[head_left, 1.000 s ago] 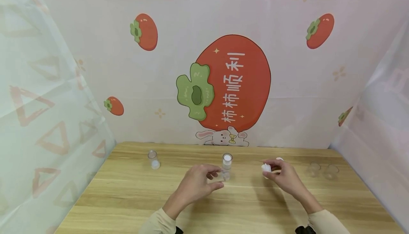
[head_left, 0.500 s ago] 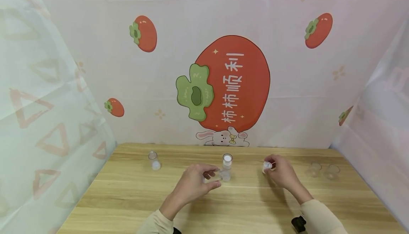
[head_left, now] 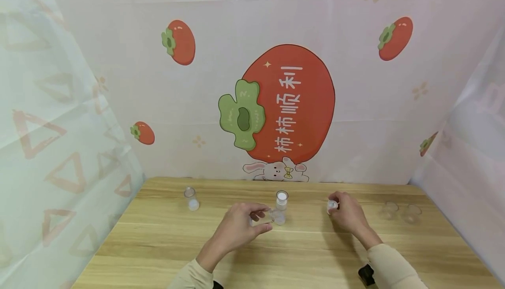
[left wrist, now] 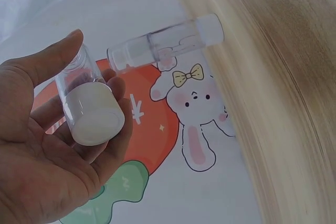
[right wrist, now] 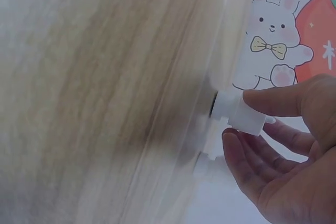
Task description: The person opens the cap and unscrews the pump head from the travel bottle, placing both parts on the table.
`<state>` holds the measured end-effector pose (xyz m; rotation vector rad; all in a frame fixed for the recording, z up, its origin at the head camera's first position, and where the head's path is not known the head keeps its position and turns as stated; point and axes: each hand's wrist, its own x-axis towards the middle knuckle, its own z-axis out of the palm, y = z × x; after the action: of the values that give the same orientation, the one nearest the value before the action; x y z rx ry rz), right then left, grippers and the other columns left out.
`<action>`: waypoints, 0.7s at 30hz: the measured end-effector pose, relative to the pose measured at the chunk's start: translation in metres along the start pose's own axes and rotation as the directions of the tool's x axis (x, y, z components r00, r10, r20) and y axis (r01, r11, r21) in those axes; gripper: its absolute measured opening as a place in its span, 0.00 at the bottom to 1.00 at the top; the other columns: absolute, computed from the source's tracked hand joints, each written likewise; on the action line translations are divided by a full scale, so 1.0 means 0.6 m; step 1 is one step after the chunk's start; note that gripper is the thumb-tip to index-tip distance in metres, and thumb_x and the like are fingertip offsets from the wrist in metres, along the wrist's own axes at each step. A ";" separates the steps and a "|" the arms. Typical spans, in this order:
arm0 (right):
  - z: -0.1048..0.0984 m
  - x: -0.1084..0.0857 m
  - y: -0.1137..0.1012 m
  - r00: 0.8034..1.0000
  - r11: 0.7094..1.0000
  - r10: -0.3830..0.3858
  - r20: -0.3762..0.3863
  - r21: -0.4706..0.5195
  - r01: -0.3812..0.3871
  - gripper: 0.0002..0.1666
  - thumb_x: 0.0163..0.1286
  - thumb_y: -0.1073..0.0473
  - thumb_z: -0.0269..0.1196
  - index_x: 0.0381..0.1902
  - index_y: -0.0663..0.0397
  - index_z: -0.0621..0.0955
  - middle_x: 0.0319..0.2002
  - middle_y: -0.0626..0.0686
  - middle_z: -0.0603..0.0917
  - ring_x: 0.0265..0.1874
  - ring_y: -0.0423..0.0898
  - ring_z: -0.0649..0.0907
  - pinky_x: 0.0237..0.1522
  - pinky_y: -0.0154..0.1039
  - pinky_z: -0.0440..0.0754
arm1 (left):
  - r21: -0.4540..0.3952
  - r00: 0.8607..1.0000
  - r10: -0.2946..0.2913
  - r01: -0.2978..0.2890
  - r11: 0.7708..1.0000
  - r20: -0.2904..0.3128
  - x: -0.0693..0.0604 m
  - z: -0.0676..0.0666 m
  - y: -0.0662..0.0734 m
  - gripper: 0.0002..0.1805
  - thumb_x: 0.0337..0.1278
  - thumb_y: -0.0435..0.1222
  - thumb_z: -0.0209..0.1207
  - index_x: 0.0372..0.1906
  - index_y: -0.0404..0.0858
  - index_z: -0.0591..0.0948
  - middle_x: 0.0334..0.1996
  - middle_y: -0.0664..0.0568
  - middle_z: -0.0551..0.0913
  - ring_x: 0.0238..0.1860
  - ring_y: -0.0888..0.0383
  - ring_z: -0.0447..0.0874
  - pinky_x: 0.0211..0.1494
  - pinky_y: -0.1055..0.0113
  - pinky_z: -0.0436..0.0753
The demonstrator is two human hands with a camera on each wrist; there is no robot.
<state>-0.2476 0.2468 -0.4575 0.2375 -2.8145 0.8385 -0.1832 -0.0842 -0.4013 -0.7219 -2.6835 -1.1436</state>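
My left hand [head_left: 240, 223] holds a clear bottle [left wrist: 79, 74] with a thick white base, thumb on one side and fingers on the other. The bottle is tilted, its white end towards the left wrist camera. Just beyond it a second clear bottle [left wrist: 165, 40] with a white base stands upright on the table. Further right, my right hand [head_left: 349, 212] pinches a small white stepped cylinder [right wrist: 244, 111], resembling a pump part, between thumb and fingertips. Its narrower end is at the tabletop; contact is unclear. Another white piece [right wrist: 207, 166] stands close by, partly behind the fingers.
A third clear bottle [head_left: 191, 198] with a white base stands at the back left of the wooden table [head_left: 158, 245]. Two clear round caps or cups [head_left: 390, 210] are at the back right. A printed cloth backdrop [head_left: 205, 83] rises behind the table's far edge.
My right hand has turned and lowered the white cylinder towards the table. The white piece seen behind that hand earlier is now hidden in the head view. My left hand has shifted slightly left.
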 end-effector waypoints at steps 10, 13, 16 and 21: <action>0.002 -0.001 0.004 0.999 0.998 0.044 -0.009 -0.036 -0.044 0.21 0.57 0.70 0.69 0.50 0.71 0.81 0.41 0.65 0.82 0.38 0.60 0.83 0.38 0.59 0.81 | -0.058 1.000 -0.026 0.025 0.998 -0.015 0.000 -0.006 -0.009 0.17 0.54 0.40 0.74 0.48 0.38 0.88 0.39 0.51 0.89 0.40 0.53 0.88 0.44 0.59 0.86; 0.002 0.000 0.005 0.999 0.998 0.048 -0.015 -0.038 -0.048 0.22 0.57 0.69 0.68 0.50 0.71 0.80 0.41 0.65 0.82 0.38 0.59 0.82 0.38 0.58 0.81 | -0.081 0.999 -0.048 0.046 0.996 -0.022 0.001 -0.008 -0.018 0.18 0.56 0.40 0.73 0.50 0.38 0.87 0.40 0.52 0.88 0.42 0.52 0.87 0.46 0.57 0.86; 0.001 -0.001 0.004 0.998 0.997 0.052 -0.019 -0.048 -0.052 0.23 0.56 0.69 0.68 0.51 0.71 0.80 0.42 0.66 0.81 0.37 0.59 0.82 0.36 0.57 0.81 | -0.109 0.996 -0.080 0.076 0.991 -0.030 0.002 -0.011 -0.030 0.20 0.58 0.41 0.72 0.53 0.38 0.85 0.42 0.52 0.87 0.44 0.51 0.87 0.50 0.54 0.85; -0.005 -0.004 -0.004 0.996 0.994 0.084 -0.022 -0.064 -0.086 0.24 0.58 0.66 0.68 0.53 0.70 0.80 0.48 0.70 0.79 0.35 0.58 0.82 0.31 0.53 0.81 | -0.168 0.988 -0.147 0.136 0.976 -0.051 0.003 -0.018 -0.054 0.22 0.60 0.42 0.71 0.55 0.36 0.84 0.44 0.49 0.87 0.48 0.48 0.86 0.53 0.48 0.83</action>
<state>-0.2444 0.2468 -0.4544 0.0998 -2.8454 0.7612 -0.2010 -0.1104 -0.4140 -0.5129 -2.6476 -1.4101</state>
